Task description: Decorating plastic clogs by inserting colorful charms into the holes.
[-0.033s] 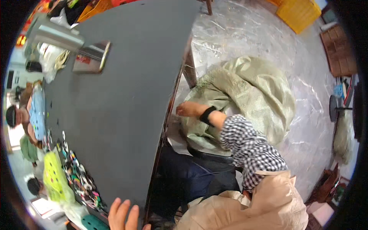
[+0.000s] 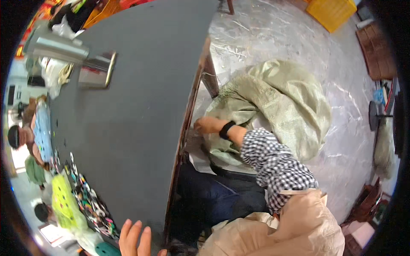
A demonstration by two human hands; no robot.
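My left hand (image 2: 136, 240) is at the lower edge of the picture, by the near end of the grey table (image 2: 136, 123). Its fingers are spread, and nothing shows in them. My right hand (image 2: 209, 125), with a black band at the wrist, reaches to the table's right edge. It hangs over the near left side of a pale green woven sack (image 2: 294, 106) that lies slumped on the floor. The fingers of this hand are turned away and blurred; whether they hold anything cannot be made out.
Many small colourful pieces (image 2: 92, 200) lie along the table's left side, beside a yellow-green holed clog (image 2: 66, 200). A silver cylindrical stand (image 2: 60, 49) and a flat framed object (image 2: 97, 72) are farther up. People sit beyond the left side. A yellow crate (image 2: 331, 13) stands on the floor at far right.
My right hand has shifted slightly left, closer to the table edge. The whole view has moved a little; my left hand keeps its spread fingers.
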